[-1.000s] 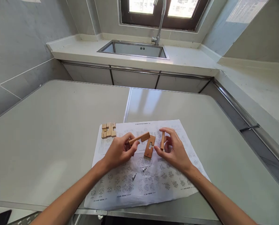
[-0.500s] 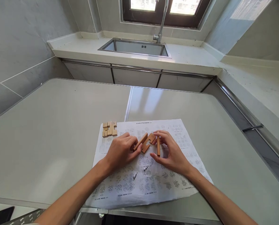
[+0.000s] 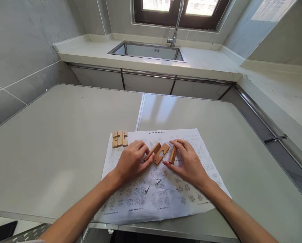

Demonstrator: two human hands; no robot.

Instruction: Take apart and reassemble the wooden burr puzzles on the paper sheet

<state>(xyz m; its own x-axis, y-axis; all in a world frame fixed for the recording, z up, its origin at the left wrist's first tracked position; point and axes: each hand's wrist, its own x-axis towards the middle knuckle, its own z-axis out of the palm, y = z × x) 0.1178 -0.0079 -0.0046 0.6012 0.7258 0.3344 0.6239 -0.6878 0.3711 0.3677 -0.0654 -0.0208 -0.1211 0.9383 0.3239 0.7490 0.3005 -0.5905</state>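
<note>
My left hand is closed, thumb and fingers pinching the near end of a brown wooden puzzle piece that slants up to the right. Just right of it a flat wooden piece with a cut-out notch lies on a printed paper sheet. My right hand curves around another wooden puzzle piece, gripping it between thumb and fingers. Part of that piece is hidden by the fingers. Behind my left hand, several lighter wooden pieces sit side by side on the sheet's far left corner.
The sheet bears diagrams and has small tears near its middle. It rests on a wide pale table with a seam. Beyond stands a counter with a sink and a faucet. A dark flat object shows at lower left.
The piece in my right hand has turned from nearly straight to slanted, showing more of its broad side. My left hand has barely moved. The whole view has shifted slightly.
</note>
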